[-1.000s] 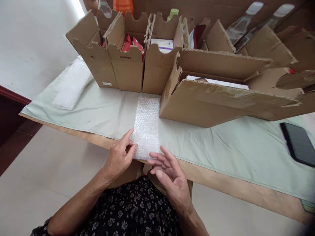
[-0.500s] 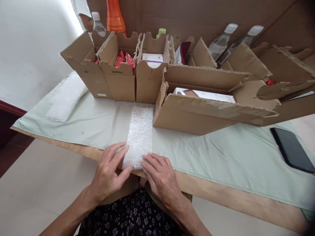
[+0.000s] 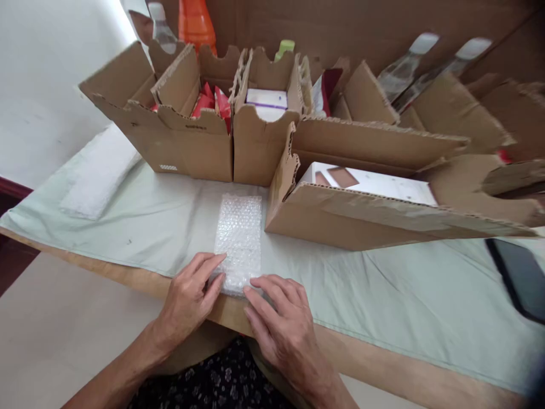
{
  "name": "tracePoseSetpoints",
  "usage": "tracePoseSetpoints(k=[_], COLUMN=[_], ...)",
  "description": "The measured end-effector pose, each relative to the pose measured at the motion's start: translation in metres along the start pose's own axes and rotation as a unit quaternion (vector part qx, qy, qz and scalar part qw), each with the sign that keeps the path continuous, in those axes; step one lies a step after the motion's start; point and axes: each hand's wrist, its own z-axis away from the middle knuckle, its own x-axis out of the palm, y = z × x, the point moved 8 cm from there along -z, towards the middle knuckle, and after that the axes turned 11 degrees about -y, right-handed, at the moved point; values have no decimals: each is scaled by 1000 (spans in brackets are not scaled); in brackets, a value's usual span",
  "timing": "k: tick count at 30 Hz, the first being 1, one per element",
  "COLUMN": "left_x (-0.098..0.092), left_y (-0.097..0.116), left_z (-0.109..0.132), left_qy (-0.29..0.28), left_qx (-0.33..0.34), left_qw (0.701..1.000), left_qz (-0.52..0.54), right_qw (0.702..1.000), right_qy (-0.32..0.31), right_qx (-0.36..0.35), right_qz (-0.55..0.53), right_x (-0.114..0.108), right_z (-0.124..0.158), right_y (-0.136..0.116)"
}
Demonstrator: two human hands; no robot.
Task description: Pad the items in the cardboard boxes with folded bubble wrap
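Observation:
A narrow strip of clear bubble wrap lies flat on the pale green cloth, running from the table's near edge toward the cardboard boxes. My left hand rests at its near left corner with fingers stretched flat on the wrap. On the near right corner lies my right hand, fingers spread and fingertips pressing the wrap's edge. Neither hand grips anything.
A wide low cardboard box holding a white carton sits just right of the wrap. Behind stand several open boxes with red packets and white cartons. More bubble wrap lies far left. A black phone lies at the right edge. Bottles stand behind.
Both hands came down onto the near end of the bubble wrap and flattened on it; the right hand had hovered above the edge. The camera leaned in closer to the table.

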Motion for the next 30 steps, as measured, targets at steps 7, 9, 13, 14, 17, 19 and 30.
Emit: tracePoseSetpoints(k=[7,9,13,14,17,19,30], left_x=[-6,-7,-9,-8,-5,-4,18], left_y=[14,19,13,9,-4,-12,-26], left_z=[8,11,8,4,-11,-17,43], left_qy=[-29,-52,-42,-33,-7,8,57], left_qx=[55,69,56,49,15,-15,-298], left_qw=[998,996,997,998,999,999,794], left_qz=[-12,13,19,8,-36,-38,526], right_qw=[997,993,998,998,998,997,988], right_qy=[-45,-62,-12,9,17,-8,-11], right_qx=[6,16,46,52,39,27,93], right_qz=[-57,-96,-52,-25,36,66,-126], right_x=[11,11,1,-3,-2,6,8], right_z=[-13,-13,-6,-4,-6,-13,-17], right_y=[10,11,12,11,5,3,13])
